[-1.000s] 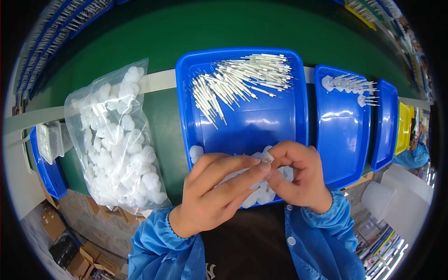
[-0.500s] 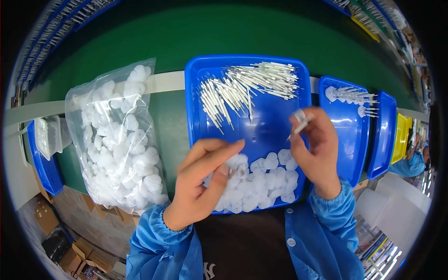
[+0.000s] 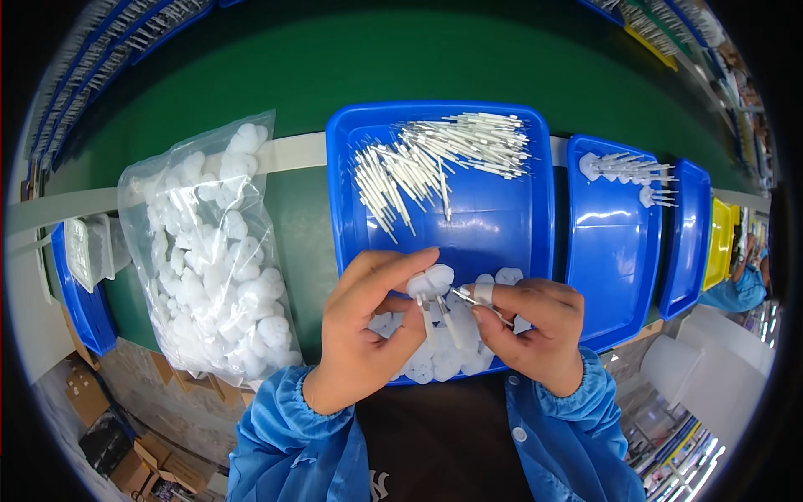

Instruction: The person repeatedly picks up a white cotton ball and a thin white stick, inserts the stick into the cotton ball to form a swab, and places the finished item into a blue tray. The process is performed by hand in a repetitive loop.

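Observation:
Between the thumb and fingers of my left hand (image 3: 364, 330) is a white lobed plastic piece (image 3: 432, 280), with white rods hanging down from it. My right hand (image 3: 535, 330) pinches a thin rod (image 3: 478, 304) with a metallic end, its tip close to the piece. A white band wraps my right index finger. Both hands are over the near part of a blue tray (image 3: 502, 222). Loose lobed pieces (image 3: 439, 366) lie below them, partly covered by my hands. Slim white rods (image 3: 464, 144) are heaped at the tray's far side.
A clear bag (image 3: 217, 276) full of lobed pieces lies left of the tray. To the right, a second blue tray (image 3: 615, 259) holds pieces with rods attached (image 3: 627, 170). Beyond are another blue tray (image 3: 686, 238), a yellow tray (image 3: 721, 243) and another person's blue sleeve (image 3: 736, 293).
My right hand has come down and left, bringing its rod up to my left hand. The lobed piece in my left hand, blurred and mostly hidden before, now shows with its hanging rods.

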Available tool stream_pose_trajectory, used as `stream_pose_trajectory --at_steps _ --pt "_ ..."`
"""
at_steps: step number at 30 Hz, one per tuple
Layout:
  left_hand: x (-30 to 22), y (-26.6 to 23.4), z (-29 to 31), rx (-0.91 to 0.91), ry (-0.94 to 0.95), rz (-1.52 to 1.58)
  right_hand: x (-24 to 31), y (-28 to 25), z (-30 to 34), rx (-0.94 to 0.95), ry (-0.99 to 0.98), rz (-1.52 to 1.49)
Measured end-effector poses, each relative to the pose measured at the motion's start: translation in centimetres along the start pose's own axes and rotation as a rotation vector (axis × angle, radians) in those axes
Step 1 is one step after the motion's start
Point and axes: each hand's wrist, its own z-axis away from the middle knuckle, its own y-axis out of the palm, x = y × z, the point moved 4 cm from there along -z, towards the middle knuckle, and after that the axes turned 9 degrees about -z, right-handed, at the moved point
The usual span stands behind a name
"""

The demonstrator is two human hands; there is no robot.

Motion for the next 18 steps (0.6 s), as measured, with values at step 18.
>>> stream_pose_trajectory --at_steps 18 --pt "-0.3 0.1 0.4 0.047 0.103 -0.242 -0.9 1.9 0.5 0.108 0.495 -0.362"
